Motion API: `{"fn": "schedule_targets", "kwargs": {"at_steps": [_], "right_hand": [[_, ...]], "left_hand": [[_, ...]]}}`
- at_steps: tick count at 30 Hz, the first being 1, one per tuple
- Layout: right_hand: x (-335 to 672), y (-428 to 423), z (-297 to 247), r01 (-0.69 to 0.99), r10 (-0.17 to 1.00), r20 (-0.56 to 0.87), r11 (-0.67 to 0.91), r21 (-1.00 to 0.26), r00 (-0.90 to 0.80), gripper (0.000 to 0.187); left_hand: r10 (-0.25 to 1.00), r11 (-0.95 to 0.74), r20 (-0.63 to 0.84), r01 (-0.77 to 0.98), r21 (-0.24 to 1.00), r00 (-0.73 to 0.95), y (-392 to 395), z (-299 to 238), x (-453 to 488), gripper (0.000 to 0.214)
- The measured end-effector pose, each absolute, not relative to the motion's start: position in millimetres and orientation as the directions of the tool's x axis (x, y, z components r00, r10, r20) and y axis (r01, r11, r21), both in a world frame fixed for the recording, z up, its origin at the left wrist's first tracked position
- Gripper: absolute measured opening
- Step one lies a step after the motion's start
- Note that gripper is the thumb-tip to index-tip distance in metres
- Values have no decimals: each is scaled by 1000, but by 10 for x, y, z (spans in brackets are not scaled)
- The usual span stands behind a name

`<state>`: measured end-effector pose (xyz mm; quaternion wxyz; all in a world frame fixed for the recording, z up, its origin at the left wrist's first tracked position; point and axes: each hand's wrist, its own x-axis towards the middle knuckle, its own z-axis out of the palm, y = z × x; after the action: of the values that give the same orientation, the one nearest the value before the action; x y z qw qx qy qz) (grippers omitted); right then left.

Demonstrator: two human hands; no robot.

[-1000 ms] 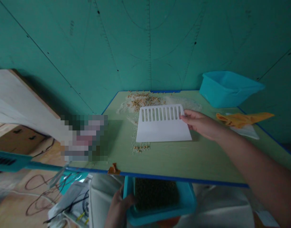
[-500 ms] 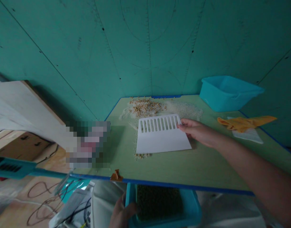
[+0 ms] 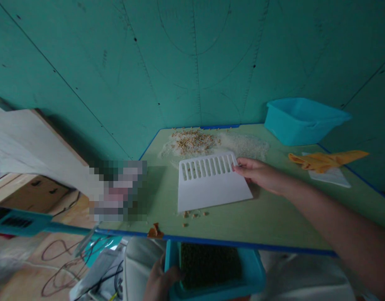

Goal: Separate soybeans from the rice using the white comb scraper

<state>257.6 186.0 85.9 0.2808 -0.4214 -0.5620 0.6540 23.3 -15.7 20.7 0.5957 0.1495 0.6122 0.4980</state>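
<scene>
My right hand [image 3: 258, 174] is closed on the right edge of a white slotted plastic panel [image 3: 213, 192], a row of long slots along its far side. The panel stands tilted on the green tabletop [image 3: 274, 221]. A heap of tan beans [image 3: 192, 143] and white grains [image 3: 244, 144] spreads beyond it. Several loose beans [image 3: 195, 215] lie at its near edge. Below the table edge, my left hand [image 3: 162, 276] grips the left side of a blue plastic tub [image 3: 257, 274] holding a dark green mass of small pieces. Some left fingers are hidden.
A second blue tub [image 3: 302, 125] stands at the back right. Nearer lies an orange cloth [image 3: 324, 161] over a white sheet [image 3: 335, 179]. A brown scrap [image 3: 155, 230] sits at the front edge. A blurred-out object is at the table's left; a green wall [image 3: 211, 62] rises behind.
The white panel has come slightly nearer and left in my right hand, its left side swinging toward me. Several beans now lie scattered nearer the table's front edge. My left hand stays on the tub.
</scene>
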Motion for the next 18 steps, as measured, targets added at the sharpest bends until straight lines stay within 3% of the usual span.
{"fn": "schedule_targets", "kwargs": {"at_steps": [18], "right_hand": [[2552, 1820, 845, 92, 809, -250, -238, -967, -532, 19]], "left_hand": [[781, 434, -577, -456, 777, -239, -171, 216, 249, 26]]}}
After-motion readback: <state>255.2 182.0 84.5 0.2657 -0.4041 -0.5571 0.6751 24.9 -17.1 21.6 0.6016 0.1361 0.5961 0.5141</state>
